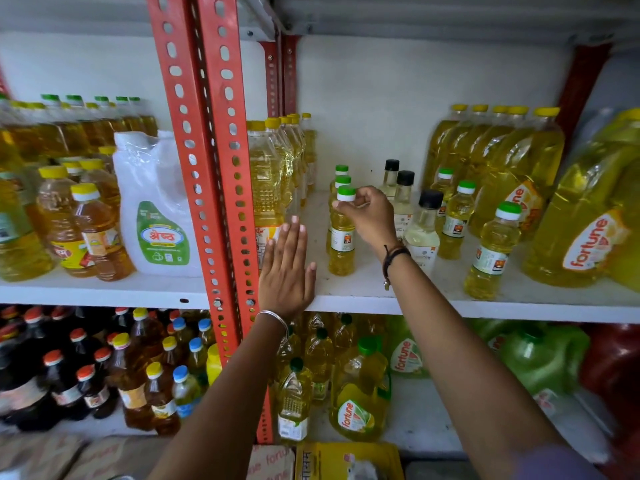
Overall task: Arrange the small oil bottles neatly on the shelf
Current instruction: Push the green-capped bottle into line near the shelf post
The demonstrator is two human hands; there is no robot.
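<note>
A small yellow oil bottle with a green-and-white cap point(341, 242) stands upright on the white shelf point(363, 299), at the front of a row with two like bottles behind it point(341, 173). My right hand point(369, 211) pinches its cap from the right. My left hand point(285, 270) is flat and spread, palm down, at the shelf's front edge beside the red upright, holding nothing. Three more small green-capped bottles point(491, 251) stand scattered to the right. Small black-capped bottles of pale oil point(422, 226) stand between the two groups.
Tall yellow-capped oil bottles point(268, 178) line the left of this bay. Large Fortune jugs point(585, 237) fill the right. A red perforated upright point(214, 168) divides the bays. A white pouch point(156, 206) and more bottles sit left, and the lower shelf is packed.
</note>
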